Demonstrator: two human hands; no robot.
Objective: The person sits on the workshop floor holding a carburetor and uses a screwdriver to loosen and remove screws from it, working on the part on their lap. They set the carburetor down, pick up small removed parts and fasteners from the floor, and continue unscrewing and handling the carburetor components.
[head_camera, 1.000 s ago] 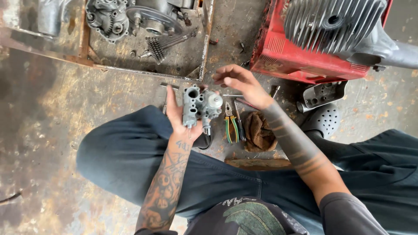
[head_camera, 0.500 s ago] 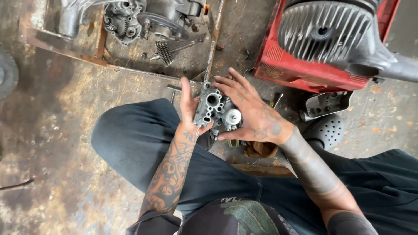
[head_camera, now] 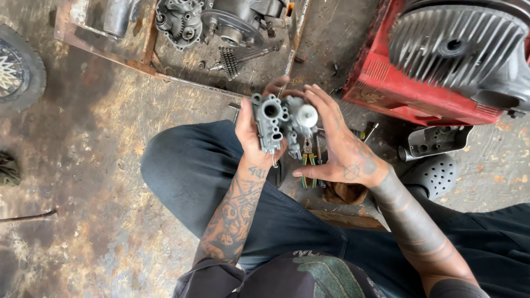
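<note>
A grey cast-metal carburetor body (head_camera: 274, 122) with round bores is held upright in front of me above my lap. My left hand (head_camera: 249, 135) grips it from the left side, thumb along its edge. My right hand (head_camera: 339, 146) is on its right side, fingers spread against the part's round silver cap (head_camera: 305, 115). Below the part, pliers with green and yellow handles (head_camera: 308, 161) lie on the floor between my knees.
A red engine housing with a finned grey cylinder (head_camera: 441, 60) stands at the upper right. A rusty tray (head_camera: 138, 52) with engine parts and a wire brush (head_camera: 229, 60) lies ahead. A tyre (head_camera: 19, 69) sits far left, a grey perforated shoe (head_camera: 430, 174) and a brown rag (head_camera: 345, 193) to the right.
My right hand came from the floor near the red housing onto the carburetor's right side. The part now sits higher and closer to me, with both hands on it.
</note>
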